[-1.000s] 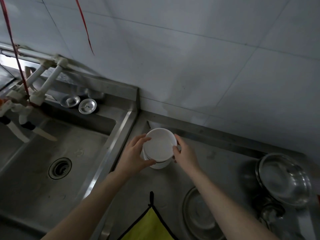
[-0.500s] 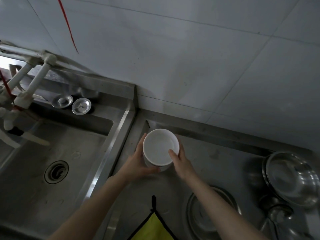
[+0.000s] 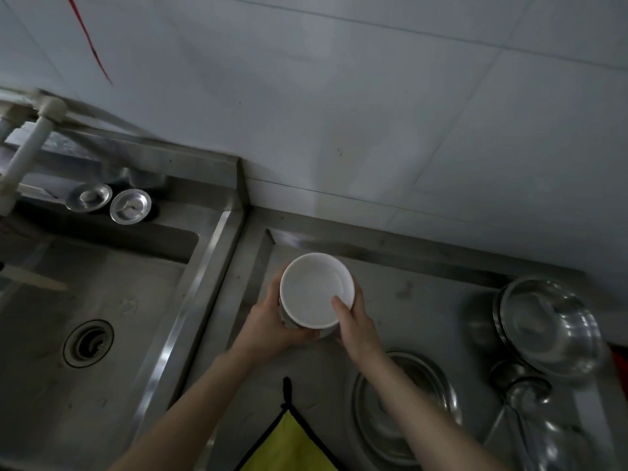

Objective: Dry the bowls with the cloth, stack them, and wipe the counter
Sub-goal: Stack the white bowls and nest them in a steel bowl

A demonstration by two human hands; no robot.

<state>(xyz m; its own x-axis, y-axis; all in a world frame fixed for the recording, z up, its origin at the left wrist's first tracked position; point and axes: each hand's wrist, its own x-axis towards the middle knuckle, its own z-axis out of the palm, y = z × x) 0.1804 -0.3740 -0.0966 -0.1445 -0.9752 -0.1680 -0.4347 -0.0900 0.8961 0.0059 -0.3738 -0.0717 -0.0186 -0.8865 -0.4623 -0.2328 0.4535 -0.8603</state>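
Observation:
A white bowl (image 3: 312, 288) sits upright as the top of a small stack of white bowls on the steel counter (image 3: 418, 311), near its back left corner. My left hand (image 3: 272, 326) grips the stack's left side, thumb curled along the front. My right hand (image 3: 355, 322) grips the right side, its thumb hooked over the top bowl's rim into the inside. The lower bowls are mostly hidden by the top one and my hands. A yellow cloth with black trim (image 3: 289, 443) lies on the counter's front edge, below my arms.
A steel sink (image 3: 102, 300) with a round drain (image 3: 87, 343) lies to the left; two strainer lids (image 3: 108, 202) rest on its back ledge beside white pipes (image 3: 23, 151). A steel plate (image 3: 404, 413), steel bowls (image 3: 547, 328) and a ladle (image 3: 523, 392) occupy the counter's right.
The top bowl has gone from tilted to level on the stack. My right thumb moved over its rim, and my left fingers slid from the rim down the side.

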